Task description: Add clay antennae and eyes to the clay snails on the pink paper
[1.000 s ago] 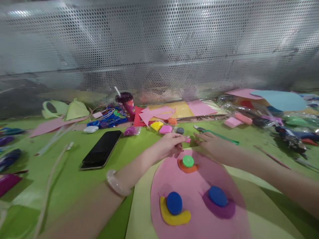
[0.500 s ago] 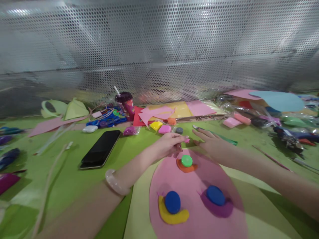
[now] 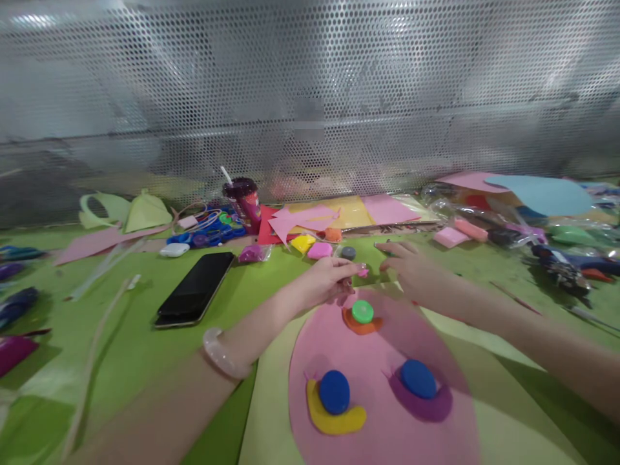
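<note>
My left hand point(image 3: 334, 281) pinches a small pink lump of clay point(image 3: 363, 273) between its fingertips, above the top of a pink paper oval point(image 3: 378, 349). Beside it on the right, my right hand point(image 3: 411, 271) is bent over the table, thumb and index finger apart. The tip of a slim tool point(image 3: 378, 244) shows at its index finger; the rest is hidden by the hand. On the oval lie three clay snails with bottle-cap shells: an orange one point(image 3: 368, 327) with a green cap, a yellow one point(image 3: 334, 423) and a purple one point(image 3: 426, 405), both with blue caps.
Left of my left hand lie a black phone point(image 3: 196, 290) and a white case point(image 3: 174, 250). Behind are a lidded cup point(image 3: 247, 206), clay lumps point(image 3: 320, 250), a grey cap point(image 3: 348, 252) and coloured paper point(image 3: 387, 210). Keys point(image 3: 564, 271) lie right. A perforated metal panel point(image 3: 310, 84) stands behind.
My right hand has moved slightly right, its fingers more bent, and the tool's green handle is now out of sight. My left hand stays almost still with the pink clay.
</note>
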A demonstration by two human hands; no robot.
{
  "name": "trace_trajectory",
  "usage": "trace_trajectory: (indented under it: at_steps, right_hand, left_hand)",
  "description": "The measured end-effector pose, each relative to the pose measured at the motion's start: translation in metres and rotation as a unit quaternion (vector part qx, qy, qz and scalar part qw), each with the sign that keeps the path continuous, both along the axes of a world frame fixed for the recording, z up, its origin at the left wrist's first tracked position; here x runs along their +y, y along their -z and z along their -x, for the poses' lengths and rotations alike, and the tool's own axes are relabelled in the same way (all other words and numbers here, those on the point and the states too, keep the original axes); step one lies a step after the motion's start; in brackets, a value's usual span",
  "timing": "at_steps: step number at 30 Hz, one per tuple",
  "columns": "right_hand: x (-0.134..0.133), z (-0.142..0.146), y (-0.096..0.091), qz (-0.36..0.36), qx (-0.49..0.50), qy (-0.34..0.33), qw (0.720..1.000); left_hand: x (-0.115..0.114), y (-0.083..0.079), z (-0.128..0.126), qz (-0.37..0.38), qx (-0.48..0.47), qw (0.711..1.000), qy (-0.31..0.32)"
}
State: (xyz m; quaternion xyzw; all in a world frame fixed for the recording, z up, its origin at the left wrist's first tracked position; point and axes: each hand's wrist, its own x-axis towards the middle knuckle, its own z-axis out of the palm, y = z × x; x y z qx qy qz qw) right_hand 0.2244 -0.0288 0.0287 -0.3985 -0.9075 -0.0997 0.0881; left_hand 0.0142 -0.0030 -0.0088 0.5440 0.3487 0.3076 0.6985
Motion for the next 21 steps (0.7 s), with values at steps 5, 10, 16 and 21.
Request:
trace_trajectory:
  at_steps: [5, 10, 16, 21]
  right_hand:
    - [0.010, -0.001, -0.002, 0.037, 0.066, 0.018, 0.997]
    - [-0.010, 0.007, -0.023, 0.095, 0.080, 0.035, 0.992]
    - [-0.059, 0.021, -0.045, 0.208, 0.098, -0.003, 0.973]
    - [-0.093, 0.035, -0.044, 0.158, 0.003, -0.056, 0.986]
  left_hand:
    - [0.003, 0.004, 0.001, -0.003, -0.008, 1.000, 0.012]
    - [0.002, 0.002, 0.000, -0.015, -0.006, 1.000, 0.001]
    - [-0.005, -0.009, 0.003, -0.017, -0.005, 1.000, 0.020]
    - [-0.005, -0.012, 0.006, -0.013, 0.032, 0.999, 0.023]
